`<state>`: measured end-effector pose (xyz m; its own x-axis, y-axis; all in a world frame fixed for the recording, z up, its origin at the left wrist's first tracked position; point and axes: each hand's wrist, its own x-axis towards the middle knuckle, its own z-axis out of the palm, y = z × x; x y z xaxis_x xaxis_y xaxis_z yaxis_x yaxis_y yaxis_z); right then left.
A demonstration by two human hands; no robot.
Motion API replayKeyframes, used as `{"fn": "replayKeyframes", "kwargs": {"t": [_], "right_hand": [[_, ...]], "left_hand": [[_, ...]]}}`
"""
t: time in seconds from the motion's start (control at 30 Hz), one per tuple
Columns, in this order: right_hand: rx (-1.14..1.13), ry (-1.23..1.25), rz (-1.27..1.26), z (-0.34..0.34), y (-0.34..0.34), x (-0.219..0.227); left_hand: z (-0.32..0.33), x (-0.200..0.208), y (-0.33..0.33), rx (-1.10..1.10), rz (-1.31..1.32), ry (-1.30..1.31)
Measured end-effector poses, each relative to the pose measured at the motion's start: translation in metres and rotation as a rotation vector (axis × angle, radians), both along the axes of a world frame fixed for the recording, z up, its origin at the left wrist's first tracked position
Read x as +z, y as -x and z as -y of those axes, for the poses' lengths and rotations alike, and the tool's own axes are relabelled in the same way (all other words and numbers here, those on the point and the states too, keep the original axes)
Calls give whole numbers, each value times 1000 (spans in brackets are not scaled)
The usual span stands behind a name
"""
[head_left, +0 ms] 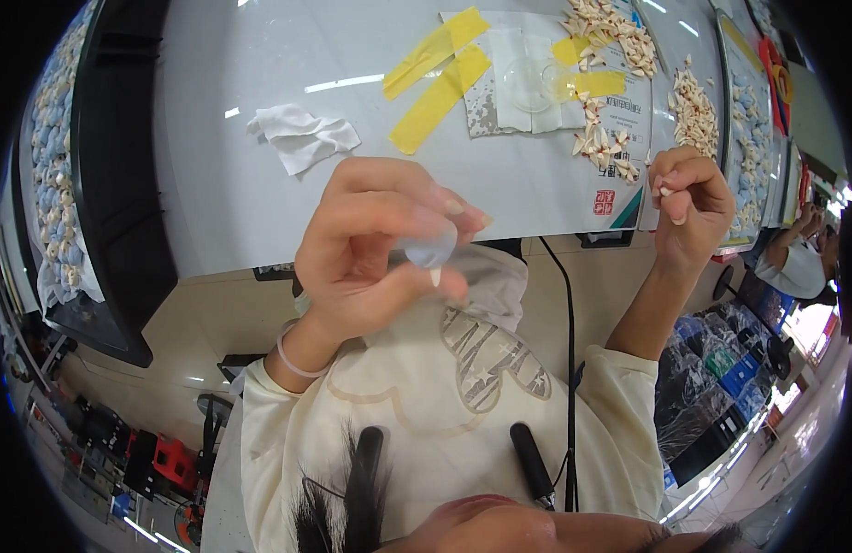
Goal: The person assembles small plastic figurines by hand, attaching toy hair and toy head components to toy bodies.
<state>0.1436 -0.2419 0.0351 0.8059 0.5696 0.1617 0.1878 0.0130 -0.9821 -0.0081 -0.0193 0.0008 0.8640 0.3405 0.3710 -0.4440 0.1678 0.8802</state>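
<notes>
My left hand (366, 244) is raised in front of the table's near edge, its thumb and fingers closed around a small light-blue rounded piece (432, 249). That piece is smeared by motion, so its exact kind is unclear. Over the table's near right part, my right hand (691, 205) pinches a tiny white piece (666, 192) between thumb and fingertips. Just beyond it lie loose cream pointed pieces with reddish ends (599, 143), and a further heap of them (693, 111) is close by. A clear round dish (534, 85) rests on folded white paper (509, 55).
Yellow tape strips (440, 100) and a crumpled white cloth (304, 136) lie on the grey table (232, 203). Trays of blue and cream pieces stand at left (62, 157) and right (748, 138). A black cable (570, 323) hangs at the front. Another person (799, 258) is at far right.
</notes>
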Motion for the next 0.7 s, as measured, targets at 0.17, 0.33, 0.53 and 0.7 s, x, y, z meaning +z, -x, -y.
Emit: {"fn": "replayKeyframes", "kwargs": {"t": [0.17,0.33,0.53,0.7], "right_hand": [[-54,-56,-58,-14,6,0],[-254,118,-136,-24,18,6],[-325,206,-16,-29,27,6],[-306,244,-3,-34,28,8]], "left_hand": [[0,-1,3,-81,-22,108],[-2,1,5,15,-63,204],[-6,5,8,-97,-136,424],[-4,6,6,-15,-193,442]]}}
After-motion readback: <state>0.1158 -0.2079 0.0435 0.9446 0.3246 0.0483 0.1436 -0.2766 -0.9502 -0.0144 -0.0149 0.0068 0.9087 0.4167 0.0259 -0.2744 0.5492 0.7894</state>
